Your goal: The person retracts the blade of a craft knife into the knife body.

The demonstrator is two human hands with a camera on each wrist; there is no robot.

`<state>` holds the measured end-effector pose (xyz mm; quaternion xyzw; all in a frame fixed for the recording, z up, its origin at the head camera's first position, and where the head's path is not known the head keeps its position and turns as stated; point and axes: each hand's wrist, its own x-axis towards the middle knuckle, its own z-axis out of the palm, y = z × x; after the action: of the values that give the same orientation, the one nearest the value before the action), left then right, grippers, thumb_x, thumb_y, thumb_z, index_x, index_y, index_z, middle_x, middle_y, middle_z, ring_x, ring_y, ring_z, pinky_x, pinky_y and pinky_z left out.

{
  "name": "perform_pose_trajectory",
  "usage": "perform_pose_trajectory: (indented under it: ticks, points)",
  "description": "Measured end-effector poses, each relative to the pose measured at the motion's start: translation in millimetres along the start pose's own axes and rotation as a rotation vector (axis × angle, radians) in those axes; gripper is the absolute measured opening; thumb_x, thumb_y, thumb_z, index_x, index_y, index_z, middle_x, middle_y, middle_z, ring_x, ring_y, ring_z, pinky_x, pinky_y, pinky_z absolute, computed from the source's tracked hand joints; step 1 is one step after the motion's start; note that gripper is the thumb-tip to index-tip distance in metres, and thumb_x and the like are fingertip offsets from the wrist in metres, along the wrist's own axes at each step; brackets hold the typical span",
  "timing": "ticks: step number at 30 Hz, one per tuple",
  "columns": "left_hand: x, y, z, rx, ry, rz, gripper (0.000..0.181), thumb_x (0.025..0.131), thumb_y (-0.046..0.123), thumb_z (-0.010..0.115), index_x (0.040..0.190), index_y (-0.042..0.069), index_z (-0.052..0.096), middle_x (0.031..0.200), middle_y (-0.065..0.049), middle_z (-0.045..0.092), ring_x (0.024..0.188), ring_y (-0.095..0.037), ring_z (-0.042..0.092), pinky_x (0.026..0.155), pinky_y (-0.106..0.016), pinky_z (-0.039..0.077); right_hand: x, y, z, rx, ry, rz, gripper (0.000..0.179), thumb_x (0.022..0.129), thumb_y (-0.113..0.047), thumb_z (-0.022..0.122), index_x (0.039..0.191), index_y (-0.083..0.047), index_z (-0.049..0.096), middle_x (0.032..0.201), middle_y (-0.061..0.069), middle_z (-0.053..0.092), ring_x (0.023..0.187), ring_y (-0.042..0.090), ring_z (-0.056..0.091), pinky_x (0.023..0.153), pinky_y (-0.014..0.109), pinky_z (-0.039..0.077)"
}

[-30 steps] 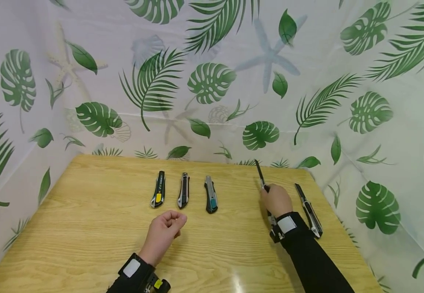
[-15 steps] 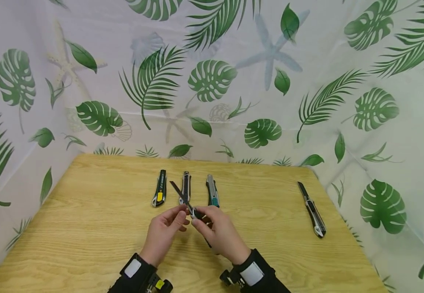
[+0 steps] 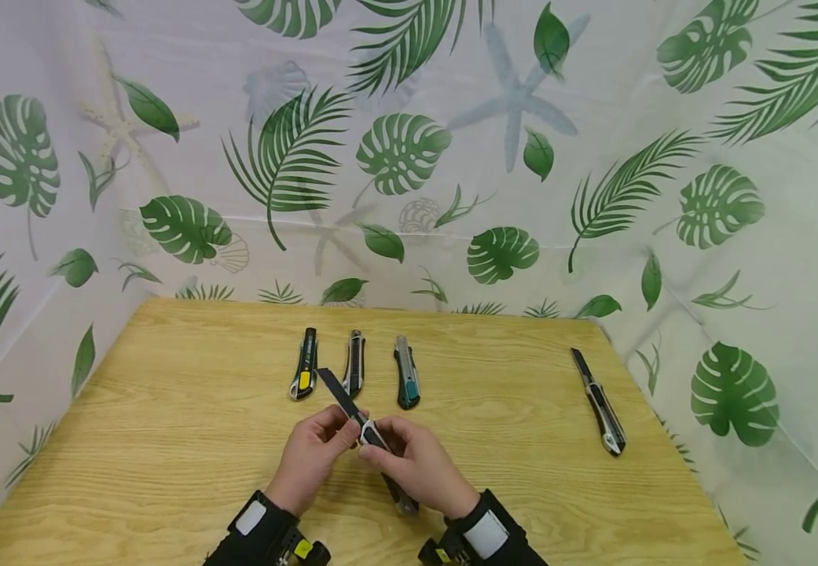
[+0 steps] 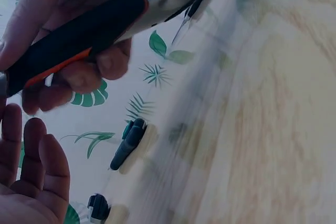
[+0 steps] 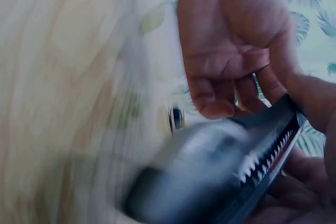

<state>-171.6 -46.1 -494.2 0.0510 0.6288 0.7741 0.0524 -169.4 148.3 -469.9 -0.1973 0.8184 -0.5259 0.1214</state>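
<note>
In the head view, a utility knife (image 3: 375,437) slants between both hands over the table's front middle, its dark blade (image 3: 336,391) extended toward the upper left. My right hand (image 3: 433,464) grips the handle, thumb on top and fingers beneath. With thumb and forefinger, my left hand (image 3: 313,452) pinches the front end near the blade's base. The left wrist view shows the black handle with orange trim (image 4: 79,30) in the right hand; the left hand's other fingers (image 4: 55,166) are loosely bent. In the right wrist view, the metal butt (image 5: 205,145) is blurred close up.
Three more utility knives lie in a row behind the hands: one with a yellow slider (image 3: 304,364), one black and silver (image 3: 355,354), and one with a teal slider (image 3: 407,373). Another knife (image 3: 601,409), blade out, lies at the right on the wooden table (image 3: 168,440).
The right hand has brought the utility knife leftward from the table's right side to the left hand. The knife has turned to show its blade's flat side, and left fingers have closed on its front.
</note>
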Motion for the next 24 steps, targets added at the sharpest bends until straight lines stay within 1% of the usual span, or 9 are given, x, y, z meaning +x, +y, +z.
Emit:
perform_pose_trajectory:
  ticks: [3, 5, 7, 10, 11, 14, 17, 21, 24]
  points:
    - [-0.3, -1.5, -1.9, -0.021, -0.024, -0.035, 0.027, 0.101, 0.018, 0.066, 0.115, -0.004, 0.069, 0.1, -0.006, 0.071, 0.09, -0.017, 0.062, 0.086, -0.031, 0.05, -0.5, 3.8, 0.9, 0.173, -0.154, 0.096, 0.028, 0.103, -0.032, 0.062, 0.111, -0.006, 0.067, 0.094, 0.002, 0.068, 0.081, 0.013, 0.06, 0.073, 0.026, 0.049]
    - [0.6, -2.3, -3.7, -0.022, -0.047, -0.048, 0.029, 0.102, 0.019, 0.064, 0.115, -0.006, 0.067, 0.098, -0.006, 0.071, 0.089, -0.018, 0.062, 0.089, -0.032, 0.048, -1.7, 5.9, 1.9, 0.309, -0.243, 0.132, 0.03, 0.106, -0.031, 0.057, 0.11, -0.002, 0.064, 0.092, 0.004, 0.065, 0.083, 0.014, 0.058, 0.076, 0.028, 0.048]
    - [2.0, -2.4, -5.7, -0.015, -0.093, -0.053, 0.032, 0.102, 0.02, 0.064, 0.12, -0.006, 0.066, 0.104, -0.007, 0.071, 0.094, -0.018, 0.063, 0.093, -0.033, 0.047, -3.0, 7.4, 2.9, 0.439, -0.305, 0.159, 0.034, 0.107, -0.034, 0.053, 0.111, -0.001, 0.059, 0.09, 0.004, 0.06, 0.081, 0.015, 0.056, 0.076, 0.029, 0.049]
    - [3.6, -3.3, -7.9, -0.026, -0.185, -0.057, 0.036, 0.103, 0.022, 0.062, 0.128, -0.004, 0.064, 0.12, -0.012, 0.07, 0.111, -0.019, 0.063, 0.1, -0.034, 0.044, -4.9, 8.1, 3.0, 0.626, -0.37, 0.198, 0.038, 0.108, -0.041, 0.047, 0.114, -0.004, 0.053, 0.088, 0.002, 0.053, 0.075, 0.016, 0.055, 0.07, 0.031, 0.052]
    - [3.9, -3.3, -8.2, -0.028, -0.215, -0.057, 0.036, 0.103, 0.021, 0.062, 0.13, -0.003, 0.064, 0.124, -0.014, 0.069, 0.116, -0.019, 0.061, 0.103, -0.034, 0.043, -5.2, 8.5, 2.7, 0.669, -0.386, 0.212, 0.04, 0.108, -0.044, 0.046, 0.114, -0.006, 0.053, 0.087, 0.001, 0.052, 0.072, 0.015, 0.055, 0.068, 0.031, 0.053]
    - [3.4, -3.6, -8.3, -0.044, -0.273, -0.058, 0.035, 0.103, 0.021, 0.062, 0.131, 0.0, 0.066, 0.13, -0.014, 0.067, 0.125, -0.02, 0.058, 0.107, -0.037, 0.039, -5.8, 7.8, 2.3, 0.719, -0.406, 0.25, 0.047, 0.105, -0.054, 0.043, 0.111, -0.009, 0.052, 0.083, -0.001, 0.048, 0.063, 0.012, 0.051, 0.057, 0.027, 0.051]
    - [2.1, -2.3, -7.5, -0.041, -0.291, -0.038, 0.033, 0.104, 0.021, 0.061, 0.129, 0.001, 0.067, 0.128, -0.015, 0.068, 0.123, -0.022, 0.058, 0.106, -0.039, 0.039, -5.6, 6.7, 3.2, 0.714, -0.385, 0.277, 0.052, 0.103, -0.06, 0.044, 0.106, -0.009, 0.053, 0.079, -0.002, 0.045, 0.056, 0.01, 0.047, 0.05, 0.026, 0.048]
    - [1.2, -2.1, -7.4, -0.056, -0.316, -0.012, 0.032, 0.104, 0.019, 0.06, 0.13, 0.001, 0.066, 0.129, -0.016, 0.067, 0.122, -0.022, 0.058, 0.105, -0.038, 0.04, -5.7, 4.4, 4.3, 0.718, -0.369, 0.293, 0.053, 0.102, -0.061, 0.046, 0.104, -0.009, 0.054, 0.076, -0.002, 0.045, 0.053, 0.01, 0.046, 0.046, 0.026, 0.046]
    - [1.5, -2.7, -8.1, -0.075, -0.338, -0.008, 0.031, 0.104, 0.016, 0.06, 0.13, 0.001, 0.066, 0.129, -0.013, 0.068, 0.123, -0.023, 0.058, 0.104, -0.037, 0.042, -5.8, 2.8, 5.2, 0.737, -0.37, 0.295, 0.052, 0.102, -0.06, 0.047, 0.103, -0.009, 0.055, 0.076, -0.002, 0.045, 0.052, 0.009, 0.046, 0.045, 0.025, 0.046]
